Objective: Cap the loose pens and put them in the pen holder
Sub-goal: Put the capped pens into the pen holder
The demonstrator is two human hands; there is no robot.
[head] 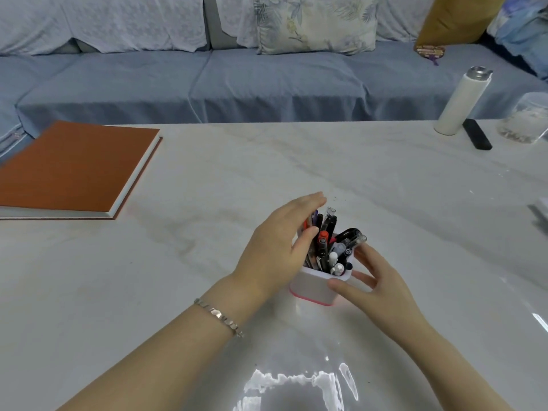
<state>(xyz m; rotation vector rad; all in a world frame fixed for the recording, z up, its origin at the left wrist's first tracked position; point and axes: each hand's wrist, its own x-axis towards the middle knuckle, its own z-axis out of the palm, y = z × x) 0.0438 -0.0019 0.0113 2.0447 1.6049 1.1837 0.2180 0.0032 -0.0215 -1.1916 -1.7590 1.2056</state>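
Holder: white holder [311, 287] with a pink base, standing upright on the table [237, 161], near the front and between both hands.
Pens: the pens [329, 241] stand packed in the holder, leaning right and away; most tops look capped, though some are too small to tell.
Left hand: the left hand [278, 247] lies against the left side of the bundle with its fingers straight and together and the thumb touching the pens. It grips nothing.
Right hand: the right hand [376, 280] wraps the holder's right corner, thumb on the front wall and fingers round the side and rim.
Loose pens: none in view on the table.
Stage: likely the last tidy-up, with the pens gathered and settled.
Doing it well: brace the holder low with the right hand. Push the bundle in with the flat left palm, gently and level, so the holder does not tip right. Check that each cap is seated.
Nearby: a notebook [74, 170] far left; a bottle [461, 103] far right.
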